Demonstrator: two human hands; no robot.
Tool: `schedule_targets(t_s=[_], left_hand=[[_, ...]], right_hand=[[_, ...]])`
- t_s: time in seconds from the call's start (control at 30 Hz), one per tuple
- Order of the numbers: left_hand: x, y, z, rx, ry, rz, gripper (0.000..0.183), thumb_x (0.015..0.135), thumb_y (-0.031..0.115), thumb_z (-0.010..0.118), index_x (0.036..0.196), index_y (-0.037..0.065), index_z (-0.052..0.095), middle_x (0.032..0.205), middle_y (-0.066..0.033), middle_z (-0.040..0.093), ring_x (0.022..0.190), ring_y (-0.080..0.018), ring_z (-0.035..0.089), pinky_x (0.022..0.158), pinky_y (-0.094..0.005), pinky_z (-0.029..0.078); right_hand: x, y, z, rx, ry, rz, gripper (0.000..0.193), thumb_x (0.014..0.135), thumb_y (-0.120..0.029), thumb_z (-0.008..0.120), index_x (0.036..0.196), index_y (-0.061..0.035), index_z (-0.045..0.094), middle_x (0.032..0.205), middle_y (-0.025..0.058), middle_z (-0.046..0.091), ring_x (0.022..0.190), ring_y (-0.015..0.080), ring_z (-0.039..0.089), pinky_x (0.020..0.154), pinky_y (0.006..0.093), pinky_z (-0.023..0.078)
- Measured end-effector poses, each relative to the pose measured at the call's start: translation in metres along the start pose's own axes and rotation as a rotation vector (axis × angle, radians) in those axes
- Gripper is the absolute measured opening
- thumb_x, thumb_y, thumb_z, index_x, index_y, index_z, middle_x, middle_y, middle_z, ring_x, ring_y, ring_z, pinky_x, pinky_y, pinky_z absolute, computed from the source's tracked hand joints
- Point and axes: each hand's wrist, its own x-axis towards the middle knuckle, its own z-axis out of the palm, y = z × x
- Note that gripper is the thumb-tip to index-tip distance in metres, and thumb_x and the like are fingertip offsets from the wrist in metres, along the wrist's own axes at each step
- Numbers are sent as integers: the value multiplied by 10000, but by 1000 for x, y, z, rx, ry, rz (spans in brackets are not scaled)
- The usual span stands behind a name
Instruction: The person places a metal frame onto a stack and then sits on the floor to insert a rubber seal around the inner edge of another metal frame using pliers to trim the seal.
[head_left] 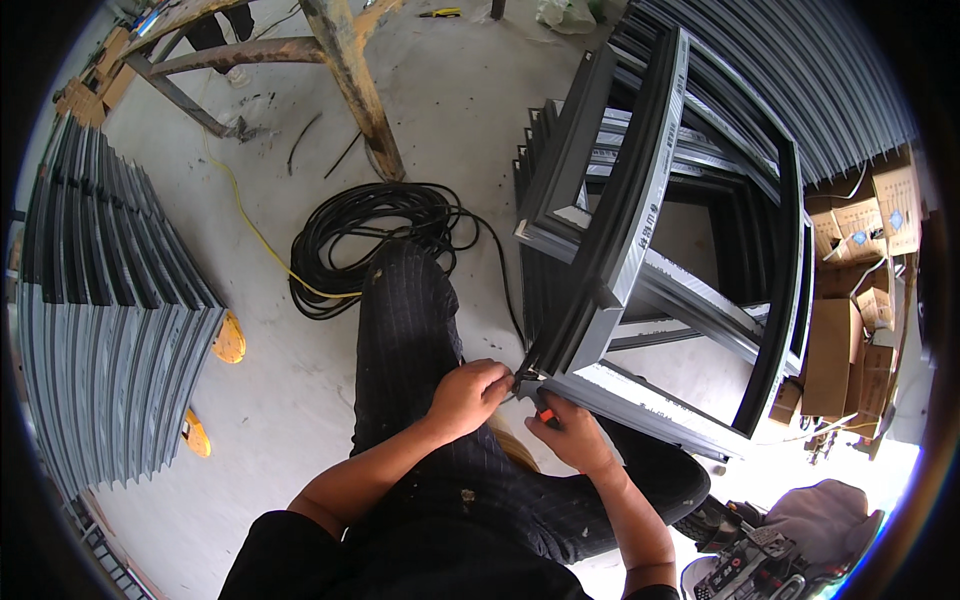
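Observation:
My left hand [472, 396] is closed, its fingertips pinching what looks like a black rubber strip [508, 285] at the near corner of a window frame [641, 238]. In my right hand [574, 434] is a pair of cutters [530, 388] with a grey metal head and an orange-red part on the handle. The head of the cutters touches or nearly touches that corner, close to my left fingertips. Dark grey and silver, the frame lies tilted on other frames to my right. From the corner, the strip runs back to a large black coil [330, 245] on the floor.
Grey profiles [110, 380] stand stacked at the left, with yellow feet [229, 338] beneath. A worn table leg [355, 85] rises ahead, and a yellow cord [238, 205] crosses the floor. More profiles [800, 70] and cardboard boxes [832, 355] line the right.

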Motion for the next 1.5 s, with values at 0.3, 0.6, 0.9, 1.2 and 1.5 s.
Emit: schedule_targets(t_s=[0.3,0.6,0.9,1.2,1.5], left_hand=[[4,2,-1,178,-10,72,101,821,127,594,793,30,602,742,-117,599,717,-313,591,639,-416,463],[0,0,4,214,54,66,78,804,111,587,780,38,604,738,-115,607,709,-314,597,634,-423,467],[-3,3,14,243,104,77,103,832,130,593,786,38,605,742,-119,611,693,-323,593,614,-415,465],[-11,-28,30,-335,1,-204,148,928,127,556,909,-14,598,775,-74,634,666,-155,617,624,-285,488],[-10,-16,24,-887,-134,-521,148,942,106,544,1053,11,518,871,-88,623,825,-190,630,735,-323,536]], right_hand=[[0,-15,0,-61,44,37,357,768,-147,685,1074,13,596,875,193,618,800,357,594,732,384,471],[-3,-10,8,-202,94,4,352,782,-191,666,1083,-21,602,877,200,631,836,389,601,732,428,482],[-29,-20,-10,-453,59,190,254,766,-210,677,937,-37,605,800,188,615,774,353,607,662,430,476],[-184,-45,3,-602,-42,347,473,645,-294,740,1062,-96,634,890,139,582,870,326,559,757,424,457],[-193,-42,-2,-484,98,228,353,696,-228,714,1003,-70,644,957,126,613,888,327,578,777,409,472]])
